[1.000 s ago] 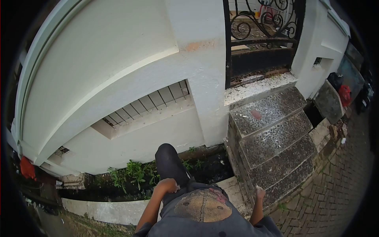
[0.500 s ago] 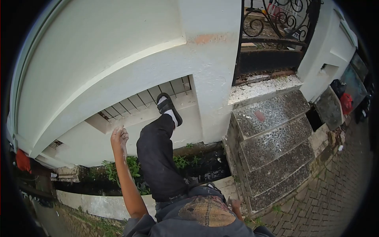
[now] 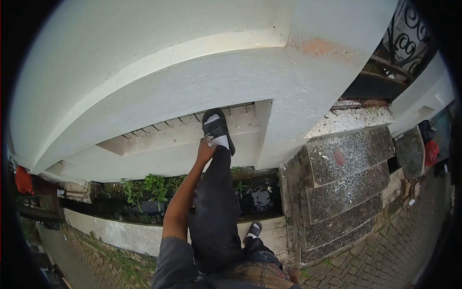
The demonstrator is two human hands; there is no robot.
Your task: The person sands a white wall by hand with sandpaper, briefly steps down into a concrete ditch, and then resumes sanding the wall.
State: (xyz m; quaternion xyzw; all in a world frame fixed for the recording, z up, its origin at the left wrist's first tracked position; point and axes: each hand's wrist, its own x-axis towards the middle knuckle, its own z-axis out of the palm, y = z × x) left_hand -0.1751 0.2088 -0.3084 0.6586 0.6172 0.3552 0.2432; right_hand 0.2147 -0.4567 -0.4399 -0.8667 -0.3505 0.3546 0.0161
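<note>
My left hand is at the ankle of my raised leg, its fingers closed against the white sock just above the trouser hem. Whitish smears mark its fingertips. A black strapped sandal is on that foot, which rests on the ledge of a wall opening. The black trouser leg stretches across the drain. My other foot, in a dark sandal and light sock, stands on the concrete kerb. Only a small part of my right hand shows low beside my body; its fingers are hidden.
A white wall curves ahead, with thin bars in its opening. Below runs a drain with dark water and green plants. Pebbled steps rise on the right toward a black iron gate. Red bag lies far right.
My left hand has moved forward from beside the leg to the ankle and closed there. The view has shifted, so the steps and gate sit further right.
</note>
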